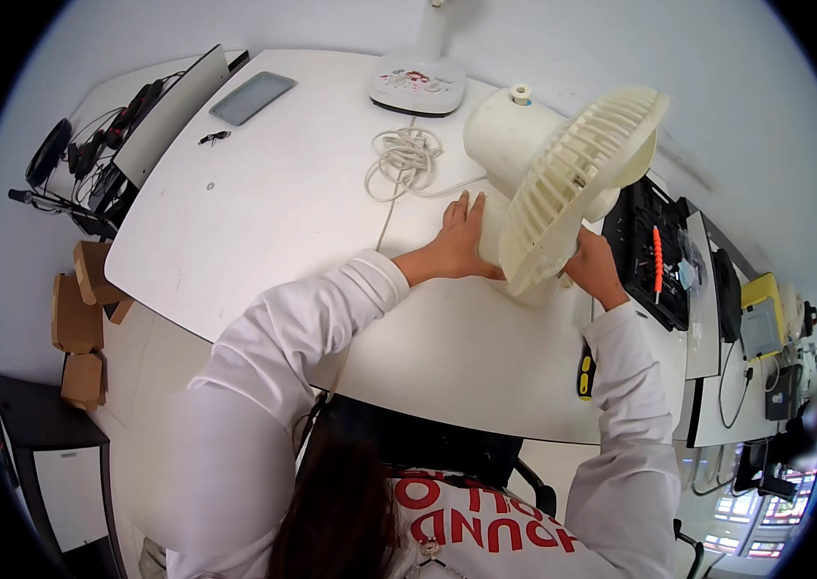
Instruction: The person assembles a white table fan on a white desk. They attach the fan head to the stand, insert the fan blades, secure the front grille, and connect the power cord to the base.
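Note:
A cream desk fan (pixel 515 145) stands on the white table, its round slatted grille (pixel 563 198) tilted toward the right. My left hand (pixel 462 241) grips the left side of the fan's stand, with its fingertips pointing away from me. Just beyond the lower right rim of the grille is my right hand (pixel 599 267), close against the fan; the grille hides most of its fingers. A pale cord (pixel 407 159) lies loosely coiled to the left of the fan. By my right forearm lies a yellow-and-black handled tool (pixel 585 374).
A black tool case (pixel 645 256) with an orange twisted rod (pixel 658 261) lies right of the fan. Behind the cord stands a white patterned base (pixel 418 89). A grey tray (pixel 254 97) is at the far left of the table (pixel 264 207). Cardboard boxes (pixel 78 314) stand below left.

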`<state>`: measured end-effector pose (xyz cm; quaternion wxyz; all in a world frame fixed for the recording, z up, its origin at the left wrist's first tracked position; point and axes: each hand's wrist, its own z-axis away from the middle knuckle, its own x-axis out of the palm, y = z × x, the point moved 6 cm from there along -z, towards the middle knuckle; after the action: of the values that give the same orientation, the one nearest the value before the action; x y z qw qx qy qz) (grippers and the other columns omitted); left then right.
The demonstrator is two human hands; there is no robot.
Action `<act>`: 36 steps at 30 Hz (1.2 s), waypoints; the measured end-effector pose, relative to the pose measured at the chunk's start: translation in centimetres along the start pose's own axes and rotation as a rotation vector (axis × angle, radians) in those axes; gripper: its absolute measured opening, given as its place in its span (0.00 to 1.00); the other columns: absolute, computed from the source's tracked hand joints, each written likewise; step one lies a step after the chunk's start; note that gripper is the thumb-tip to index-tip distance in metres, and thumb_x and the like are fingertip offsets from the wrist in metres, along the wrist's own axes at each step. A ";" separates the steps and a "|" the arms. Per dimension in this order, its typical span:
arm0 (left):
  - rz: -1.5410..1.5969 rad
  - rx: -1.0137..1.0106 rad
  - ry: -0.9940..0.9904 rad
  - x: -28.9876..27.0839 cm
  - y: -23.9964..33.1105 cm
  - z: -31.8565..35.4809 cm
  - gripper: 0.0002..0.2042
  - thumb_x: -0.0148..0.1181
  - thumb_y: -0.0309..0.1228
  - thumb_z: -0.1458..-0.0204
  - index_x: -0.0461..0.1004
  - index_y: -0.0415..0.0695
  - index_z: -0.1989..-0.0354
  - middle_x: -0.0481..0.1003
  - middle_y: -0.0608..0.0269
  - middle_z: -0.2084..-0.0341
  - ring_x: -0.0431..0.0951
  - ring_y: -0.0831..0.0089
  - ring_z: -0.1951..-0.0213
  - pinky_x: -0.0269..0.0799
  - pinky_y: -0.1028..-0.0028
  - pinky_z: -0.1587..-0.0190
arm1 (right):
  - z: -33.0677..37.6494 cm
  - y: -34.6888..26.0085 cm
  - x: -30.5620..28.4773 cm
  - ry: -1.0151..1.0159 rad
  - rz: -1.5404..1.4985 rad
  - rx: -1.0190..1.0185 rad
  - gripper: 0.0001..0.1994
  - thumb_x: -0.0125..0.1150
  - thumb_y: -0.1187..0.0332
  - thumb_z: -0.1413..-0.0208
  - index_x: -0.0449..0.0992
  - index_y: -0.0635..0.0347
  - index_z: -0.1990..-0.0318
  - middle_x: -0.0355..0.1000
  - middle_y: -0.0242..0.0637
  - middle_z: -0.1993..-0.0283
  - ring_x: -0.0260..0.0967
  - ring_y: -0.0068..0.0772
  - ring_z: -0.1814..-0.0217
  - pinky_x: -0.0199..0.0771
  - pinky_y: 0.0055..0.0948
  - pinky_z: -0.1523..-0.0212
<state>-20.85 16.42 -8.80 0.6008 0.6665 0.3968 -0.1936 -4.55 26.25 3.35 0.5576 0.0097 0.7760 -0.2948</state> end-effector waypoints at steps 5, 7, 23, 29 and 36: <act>-0.079 0.028 -0.011 -0.4 0.9 -1.0 0.68 0.75 0.55 0.77 0.31 0.39 0.33 0.32 0.27 0.37 0.33 0.32 0.35 0.42 0.50 0.36 | -1.2 1.1 -0.3 -0.132 0.292 0.111 0.28 0.67 0.54 0.58 0.69 0.59 0.50 0.73 0.49 0.60 0.73 0.45 0.60 0.73 0.38 0.61; -0.062 0.051 0.011 -0.6 0.5 -0.7 0.68 0.75 0.56 0.78 0.33 0.39 0.33 0.33 0.27 0.37 0.34 0.30 0.36 0.43 0.50 0.36 | -1.0 -0.2 -0.1 -0.112 0.398 0.077 0.28 0.67 0.53 0.58 0.69 0.59 0.51 0.70 0.49 0.56 0.71 0.45 0.57 0.73 0.39 0.60; -0.180 0.217 0.177 -1.9 3.9 -2.1 0.61 0.77 0.54 0.84 0.49 0.48 0.35 0.44 0.39 0.38 0.42 0.27 0.40 0.50 0.41 0.41 | -7.1 10.2 5.8 0.338 -0.821 0.180 0.17 0.61 0.59 0.51 0.74 0.62 0.59 0.74 0.49 0.63 0.72 0.52 0.59 0.70 0.39 0.60; -0.171 0.191 0.183 -2.8 4.4 -1.6 0.59 0.77 0.52 0.83 0.53 0.48 0.36 0.45 0.41 0.38 0.42 0.28 0.40 0.51 0.41 0.42 | -7.3 11.4 7.7 0.322 -1.519 0.314 0.14 0.55 0.63 0.45 0.72 0.63 0.56 0.75 0.43 0.61 0.74 0.40 0.59 0.71 0.34 0.59; 0.070 0.236 0.258 -3.1 4.6 -2.1 0.52 0.76 0.49 0.81 0.59 0.46 0.40 0.51 0.40 0.41 0.45 0.28 0.41 0.50 0.41 0.42 | -8.7 13.2 7.4 0.333 -1.155 0.260 0.13 0.53 0.65 0.45 0.72 0.65 0.58 0.74 0.44 0.58 0.73 0.39 0.57 0.72 0.33 0.59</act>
<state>-19.69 17.67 -3.09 0.4690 0.7650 0.4215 -0.1307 -10.28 38.91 -7.18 0.1734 -0.2984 0.6901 -0.6361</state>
